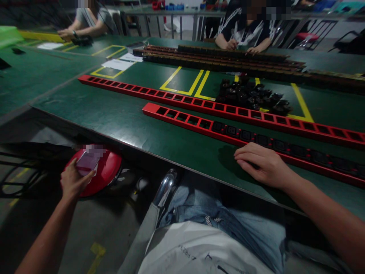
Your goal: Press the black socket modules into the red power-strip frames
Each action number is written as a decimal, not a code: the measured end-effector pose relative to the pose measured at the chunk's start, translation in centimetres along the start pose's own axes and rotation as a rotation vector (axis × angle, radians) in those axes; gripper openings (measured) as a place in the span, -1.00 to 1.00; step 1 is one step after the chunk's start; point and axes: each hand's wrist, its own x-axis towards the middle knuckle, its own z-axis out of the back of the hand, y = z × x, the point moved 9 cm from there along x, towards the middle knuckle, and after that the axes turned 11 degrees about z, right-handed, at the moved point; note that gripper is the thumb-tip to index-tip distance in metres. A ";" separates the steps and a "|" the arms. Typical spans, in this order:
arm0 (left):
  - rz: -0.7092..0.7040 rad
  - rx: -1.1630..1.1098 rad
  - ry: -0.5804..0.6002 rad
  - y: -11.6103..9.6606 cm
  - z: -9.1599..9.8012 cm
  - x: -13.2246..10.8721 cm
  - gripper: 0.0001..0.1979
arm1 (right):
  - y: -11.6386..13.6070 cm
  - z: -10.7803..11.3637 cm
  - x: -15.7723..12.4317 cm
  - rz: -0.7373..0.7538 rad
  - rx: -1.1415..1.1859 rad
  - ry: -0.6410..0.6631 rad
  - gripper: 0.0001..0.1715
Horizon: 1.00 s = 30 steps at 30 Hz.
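Out to the left, below the table's level, my left hand (pixel 72 179) grips a phone (pixel 89 161) over a red round stool (pixel 110 171). My right hand (pixel 258 163) rests on the table's near side, fingers together and curled, against the edge of the nearer red strip (pixel 176 121). Whether anything lies under those fingers is hidden. Black socket inserts (pixel 246 135) fill the right part of this strip, while its left openings are bare. Behind it runs a longer red strip (pixel 171 97) with open square slots. A heap of black parts (pixel 251 95) lies beyond.
Long dark strips (pixel 216 57) are stacked across the green table (pixel 108 121). White papers (pixel 116 64) lie near yellow tape outlines. One person (pixel 245 30) sits opposite, and another person (pixel 91 23) sits far left. A chair's metal armrest (pixel 165 186) stands beside my lap.
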 end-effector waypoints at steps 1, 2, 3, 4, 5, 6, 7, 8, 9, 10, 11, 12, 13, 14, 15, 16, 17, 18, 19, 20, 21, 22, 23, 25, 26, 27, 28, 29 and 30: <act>-0.003 -0.013 -0.001 -0.2 0.0 0.0 -0.06 | 0.0 0.0 0.0 0.000 0.001 0.001 -0.85; -0.006 -0.024 -0.003 -0.3 0.1 0.0 -0.09 | 0.0 0.0 0.0 0.001 0.002 0.001 -0.85; -0.011 -0.032 0.001 -0.6 0.0 -0.1 -0.10 | 0.0 0.0 0.0 0.001 0.003 0.001 -0.85; -0.013 -0.039 0.002 -0.7 0.0 -0.1 -0.12 | 0.0 0.0 0.0 0.000 0.004 0.001 -0.85; -0.015 -0.043 0.002 -0.8 0.0 -0.2 -0.12 | 0.0 0.0 -0.1 -0.003 0.006 0.001 -0.84; -0.017 -0.046 0.002 -0.9 0.1 -0.3 -0.13 | -0.1 0.0 -0.1 -0.006 0.008 0.000 -0.84; -0.021 -0.050 0.002 -1.0 0.1 -0.4 -0.13 | -0.1 -0.1 -0.1 -0.008 0.010 0.000 -0.84; -0.021 -0.058 0.002 -1.0 0.1 -0.4 -0.13 | -0.1 -0.1 -0.2 -0.008 0.010 0.001 -0.84; -0.013 -0.069 0.004 -0.8 0.1 -0.5 -0.13 | -0.1 -0.1 -0.2 -0.007 0.008 0.002 -0.84; 0.007 -0.083 0.008 -0.6 0.0 -0.5 -0.13 | -0.1 -0.1 -0.2 -0.005 0.006 0.003 -0.84; 0.035 -0.104 0.013 -0.2 -0.1 -0.5 -0.13 | 0.0 0.0 -0.2 -0.003 0.002 0.004 -0.84; 0.065 -0.130 0.014 0.3 -0.2 -0.5 -0.13 | 0.0 0.0 -0.2 0.001 -0.002 0.005 -0.84; 0.095 -0.155 0.009 0.7 -0.3 -0.6 -0.14 | 0.0 0.0 -0.1 0.003 -0.005 0.006 -0.84; 0.126 -0.181 -0.003 1.1 -0.3 -0.6 -0.14 | 0.0 0.0 -0.1 0.005 -0.007 0.008 -0.84; 0.159 -0.206 -0.019 1.5 -0.3 -0.6 -0.14 | 0.0 -0.1 -0.1 0.006 -0.009 0.012 -0.84; 0.190 -0.226 -0.038 1.9 -0.3 -0.7 -0.13 | 0.0 -0.1 -0.1 0.006 -0.010 0.016 -0.84; 0.218 -0.242 -0.055 2.2 -0.4 -0.7 -0.12 | 0.0 -0.2 -0.1 0.005 -0.011 0.019 -0.84; 0.241 -0.256 -0.066 2.5 -0.4 -0.7 -0.10 | 0.0 -0.2 -0.1 0.003 -0.012 0.020 -0.84; 0.255 -0.272 -0.073 2.7 -0.5 -0.8 -0.08 | 0.0 -0.2 -0.1 0.003 -0.013 0.020 -0.83; 0.260 -0.286 -0.075 2.8 -0.6 -0.7 -0.06 | 0.0 -0.2 -0.1 0.003 -0.015 0.018 -0.83; 0.256 -0.294 -0.074 2.9 -0.7 -0.7 -0.05 | 0.0 -0.2 -0.1 0.005 -0.019 0.014 -0.83; 0.250 -0.309 -0.072 3.0 -0.8 -0.7 -0.04 | 0.0 -0.1 -0.1 0.006 -0.021 0.011 -0.83; 0.240 -0.326 -0.068 3.1 -0.8 -0.7 -0.04 | 0.0 -0.1 0.0 0.006 -0.022 0.009 -0.83; 0.216 -0.352 -0.065 3.3 -0.9 -0.7 -0.03 | 0.1 0.0 0.0 0.003 -0.018 0.005 -0.83; 0.201 -0.361 -0.066 3.3 -0.9 -0.7 -0.04 | 0.1 0.0 0.1 0.000 -0.014 0.003 -0.83; 0.181 -0.368 -0.069 3.3 -0.9 -0.9 -0.07 | 0.0 0.0 0.1 -0.003 -0.012 0.002 -0.83; 0.159 -0.370 -0.074 3.2 -0.9 -1.1 -0.11 | 0.0 0.0 0.1 -0.006 -0.011 0.001 -0.84; 0.133 -0.370 -0.075 3.0 -0.9 -1.3 -0.17 | 0.0 0.1 0.1 -0.008 -0.013 0.000 -0.84; 0.104 -0.372 -0.069 2.7 -1.0 -1.6 -0.23 | 0.0 0.1 0.2 -0.006 -0.015 0.000 -0.84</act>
